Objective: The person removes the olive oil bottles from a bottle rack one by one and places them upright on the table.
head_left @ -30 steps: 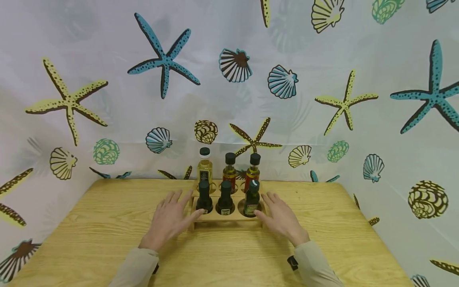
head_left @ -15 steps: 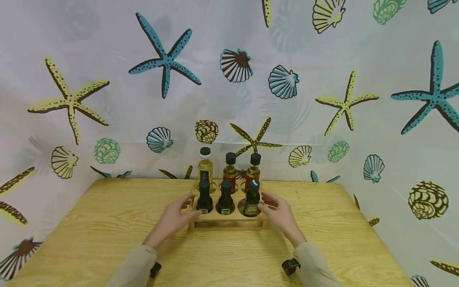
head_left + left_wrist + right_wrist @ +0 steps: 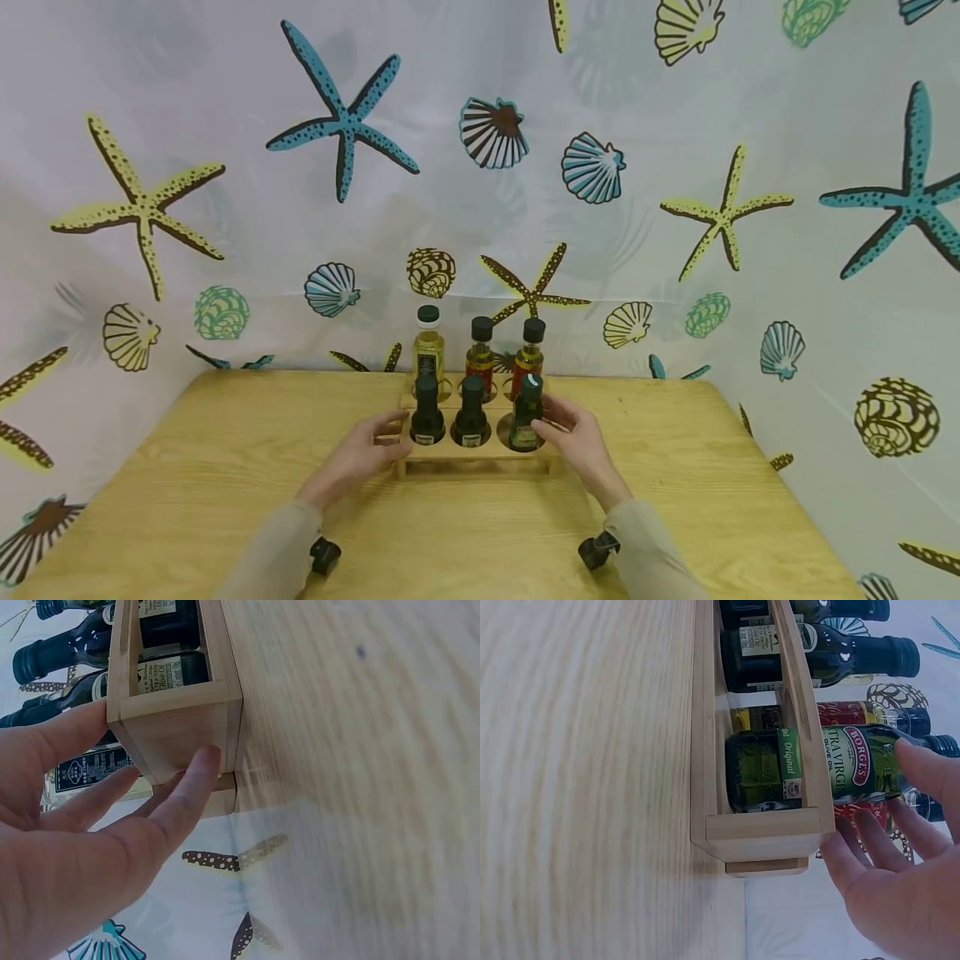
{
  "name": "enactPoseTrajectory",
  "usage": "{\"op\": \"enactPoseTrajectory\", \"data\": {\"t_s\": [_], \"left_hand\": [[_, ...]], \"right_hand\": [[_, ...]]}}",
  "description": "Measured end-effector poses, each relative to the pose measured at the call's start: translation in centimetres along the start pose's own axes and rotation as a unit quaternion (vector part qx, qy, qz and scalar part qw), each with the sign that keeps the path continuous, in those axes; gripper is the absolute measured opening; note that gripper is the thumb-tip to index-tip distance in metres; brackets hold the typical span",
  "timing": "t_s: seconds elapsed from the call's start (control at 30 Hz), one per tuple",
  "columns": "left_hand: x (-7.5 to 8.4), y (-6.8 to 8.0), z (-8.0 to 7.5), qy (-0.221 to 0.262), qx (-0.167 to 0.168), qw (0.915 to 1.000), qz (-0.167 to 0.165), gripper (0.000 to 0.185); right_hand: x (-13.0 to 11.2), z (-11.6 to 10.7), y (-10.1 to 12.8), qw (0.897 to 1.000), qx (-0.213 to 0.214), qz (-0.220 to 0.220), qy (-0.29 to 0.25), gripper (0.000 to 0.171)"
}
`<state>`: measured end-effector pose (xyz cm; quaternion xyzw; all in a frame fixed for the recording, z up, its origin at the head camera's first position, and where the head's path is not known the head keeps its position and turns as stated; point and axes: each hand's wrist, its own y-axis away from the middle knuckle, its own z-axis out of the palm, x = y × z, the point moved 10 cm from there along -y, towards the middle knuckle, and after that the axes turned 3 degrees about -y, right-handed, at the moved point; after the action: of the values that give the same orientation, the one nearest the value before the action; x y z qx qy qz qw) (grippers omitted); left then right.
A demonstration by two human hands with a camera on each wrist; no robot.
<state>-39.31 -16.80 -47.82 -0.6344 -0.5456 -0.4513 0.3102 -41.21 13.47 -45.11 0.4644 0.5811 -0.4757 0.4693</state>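
Observation:
A two-tier wooden bottle rack (image 3: 480, 454) stands on the table with small bottles in its round holes. In front are two dark bottles (image 3: 427, 412) and a green olive oil bottle (image 3: 847, 761) at the right end. My right hand (image 3: 581, 437) is at that bottle, thumb on the near side of its neck and index finger on the other side; its other fingers are near the rack's end. My left hand (image 3: 360, 458) is at the rack's left end, thumb at the top edge and the loosely extended fingers beside the end panel (image 3: 176, 731); it holds no bottle.
In the back row stand a pale yellow oil bottle (image 3: 428, 350) and two bottles with red labels (image 3: 528, 358). The wooden table (image 3: 262, 433) extends on both sides of the rack. A white shell-and-starfish cloth (image 3: 480, 217) hangs behind.
Both hands were spread beside the rack. The right fingers have since drawn in around the olive oil bottle's neck. The left hand has come to the rack's left end. The bottles stay put.

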Motion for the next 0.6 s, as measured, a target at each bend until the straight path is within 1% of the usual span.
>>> {"op": "enactPoseTrajectory", "data": {"t_s": [0.1, 0.27, 0.4, 0.5, 0.6], "left_hand": [[0.3, -0.5, 0.1, 0.008, -0.007, 0.9999, -0.002, 0.063], [0.5, -0.9, 0.4, 0.019, -0.013, 0.9997, -0.007, 0.064], [-0.1, -0.7, 0.7, 0.029, -0.015, 0.9992, -0.025, 0.066], [-0.6, -0.4, 0.6, 0.036, -0.010, 0.9984, -0.043, 0.067], [-0.7, -0.3, 0.7, 0.034, -0.010, 0.9982, -0.048, 0.068]], "right_hand": [[-0.3, -0.1, -0.4, 1.000, -0.001, -0.006, 0.002, 0.052], [-0.1, -0.2, -0.8, 1.000, -0.006, 0.002, -0.007, 0.054], [0.1, 0.2, -1.0, 1.000, -0.024, 0.004, -0.014, 0.060], [0.2, 0.8, -1.1, 0.999, -0.040, 0.000, -0.010, 0.064], [0.3, 0.9, -1.5, 0.999, -0.045, -0.001, -0.005, 0.064]]}}
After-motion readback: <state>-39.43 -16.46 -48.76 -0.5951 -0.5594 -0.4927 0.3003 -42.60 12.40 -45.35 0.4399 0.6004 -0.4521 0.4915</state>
